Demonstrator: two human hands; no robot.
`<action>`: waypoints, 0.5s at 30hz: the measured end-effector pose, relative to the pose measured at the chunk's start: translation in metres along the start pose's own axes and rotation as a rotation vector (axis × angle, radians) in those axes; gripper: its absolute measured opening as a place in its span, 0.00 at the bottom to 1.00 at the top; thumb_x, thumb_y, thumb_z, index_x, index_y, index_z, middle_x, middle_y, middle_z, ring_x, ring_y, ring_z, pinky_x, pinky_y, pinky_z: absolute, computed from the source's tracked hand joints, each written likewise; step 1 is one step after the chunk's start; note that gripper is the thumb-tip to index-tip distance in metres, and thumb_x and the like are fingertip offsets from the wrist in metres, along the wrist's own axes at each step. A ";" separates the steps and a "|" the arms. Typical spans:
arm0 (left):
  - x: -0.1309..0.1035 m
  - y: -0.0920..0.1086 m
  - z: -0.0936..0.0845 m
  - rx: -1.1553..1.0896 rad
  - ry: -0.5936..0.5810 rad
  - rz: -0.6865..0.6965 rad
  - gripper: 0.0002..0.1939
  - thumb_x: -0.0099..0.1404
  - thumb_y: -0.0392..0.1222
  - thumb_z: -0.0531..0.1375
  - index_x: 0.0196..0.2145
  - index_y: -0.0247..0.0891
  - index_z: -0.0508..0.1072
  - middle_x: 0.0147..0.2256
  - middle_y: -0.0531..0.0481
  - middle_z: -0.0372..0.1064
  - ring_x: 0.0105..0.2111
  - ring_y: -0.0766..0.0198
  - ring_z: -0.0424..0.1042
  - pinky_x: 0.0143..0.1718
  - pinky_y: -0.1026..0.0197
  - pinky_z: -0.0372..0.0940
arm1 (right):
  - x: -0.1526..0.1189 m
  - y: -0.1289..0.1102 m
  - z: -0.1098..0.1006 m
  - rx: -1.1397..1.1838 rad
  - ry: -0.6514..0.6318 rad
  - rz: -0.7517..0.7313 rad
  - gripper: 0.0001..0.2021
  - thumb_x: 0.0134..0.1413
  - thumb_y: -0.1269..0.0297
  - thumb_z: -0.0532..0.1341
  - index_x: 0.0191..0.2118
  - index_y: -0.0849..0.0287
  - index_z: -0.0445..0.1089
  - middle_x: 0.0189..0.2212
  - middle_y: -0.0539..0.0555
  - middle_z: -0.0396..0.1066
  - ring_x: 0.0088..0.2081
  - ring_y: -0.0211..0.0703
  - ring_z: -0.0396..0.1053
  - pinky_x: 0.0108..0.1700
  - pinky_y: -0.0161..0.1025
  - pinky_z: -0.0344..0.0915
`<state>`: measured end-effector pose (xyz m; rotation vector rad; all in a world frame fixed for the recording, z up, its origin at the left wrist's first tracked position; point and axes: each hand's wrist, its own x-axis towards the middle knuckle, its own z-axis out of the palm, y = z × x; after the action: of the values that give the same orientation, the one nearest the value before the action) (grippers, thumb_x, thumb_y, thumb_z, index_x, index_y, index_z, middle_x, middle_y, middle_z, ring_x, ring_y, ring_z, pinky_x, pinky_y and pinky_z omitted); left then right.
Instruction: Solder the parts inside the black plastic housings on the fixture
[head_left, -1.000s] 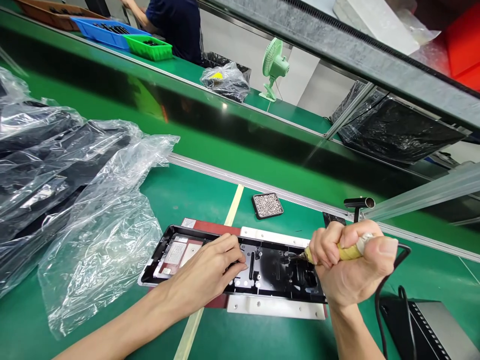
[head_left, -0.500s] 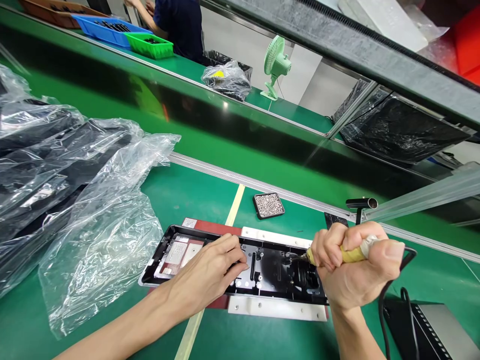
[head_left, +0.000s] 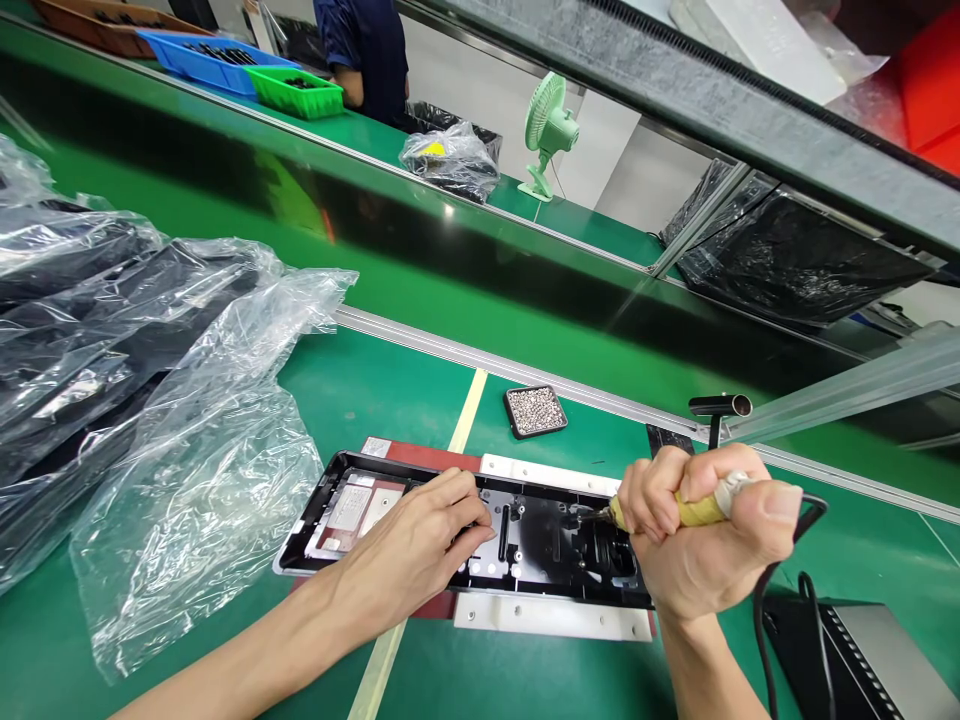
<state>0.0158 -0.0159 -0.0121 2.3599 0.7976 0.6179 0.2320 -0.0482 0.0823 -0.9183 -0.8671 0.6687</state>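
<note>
My right hand (head_left: 701, 535) is closed around the yellow handle of a corded soldering iron (head_left: 694, 508). Its thin metal tip points left, into the right part of a long black plastic housing (head_left: 536, 535). My left hand (head_left: 439, 525) rests over the middle of that housing, fingers curled and thumb close to the index finger; whatever they hold, if anything, is hidden. Beneath the housing is a dark red board with white strips (head_left: 551, 615) along its long sides. Behind it stands a small black tray (head_left: 535, 411) full of tiny metal pieces.
Clear plastic bags (head_left: 195, 480) with black parts cover the left side. A tube-shaped holder (head_left: 720, 405) and a grey vented box (head_left: 885, 655) with a black cord are at right. Beyond the metal rail, a person (head_left: 367, 60), coloured bins (head_left: 296, 95) and a fan (head_left: 547, 130) are visible.
My hands, the soldering iron and the housing keep nearly the same positions; the view shifts slightly. In the background, the person's arm has drawn back from the bins towards the body.
</note>
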 end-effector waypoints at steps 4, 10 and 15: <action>0.000 0.000 0.000 -0.013 -0.008 -0.011 0.10 0.75 0.36 0.55 0.37 0.37 0.75 0.35 0.50 0.66 0.36 0.62 0.69 0.36 0.58 0.64 | 0.000 0.000 0.000 0.003 -0.003 -0.005 0.17 0.54 0.51 0.60 0.21 0.55 0.62 0.10 0.42 0.53 0.11 0.32 0.45 0.11 0.31 0.50; 0.000 -0.001 0.000 -0.024 -0.016 -0.017 0.09 0.75 0.36 0.55 0.37 0.37 0.75 0.36 0.50 0.67 0.37 0.62 0.69 0.36 0.58 0.64 | 0.000 0.001 0.000 0.007 -0.006 -0.008 0.17 0.55 0.50 0.59 0.21 0.55 0.62 0.10 0.42 0.54 0.11 0.32 0.46 0.11 0.31 0.51; 0.000 -0.002 0.002 0.000 -0.009 -0.019 0.09 0.75 0.36 0.56 0.38 0.38 0.75 0.35 0.51 0.66 0.36 0.62 0.69 0.35 0.58 0.64 | 0.000 0.001 0.001 0.008 -0.008 -0.019 0.19 0.57 0.49 0.59 0.21 0.55 0.62 0.10 0.42 0.54 0.11 0.32 0.46 0.11 0.31 0.51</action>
<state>0.0157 -0.0156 -0.0147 2.3506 0.8148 0.5985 0.2306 -0.0475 0.0816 -0.9000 -0.8790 0.6599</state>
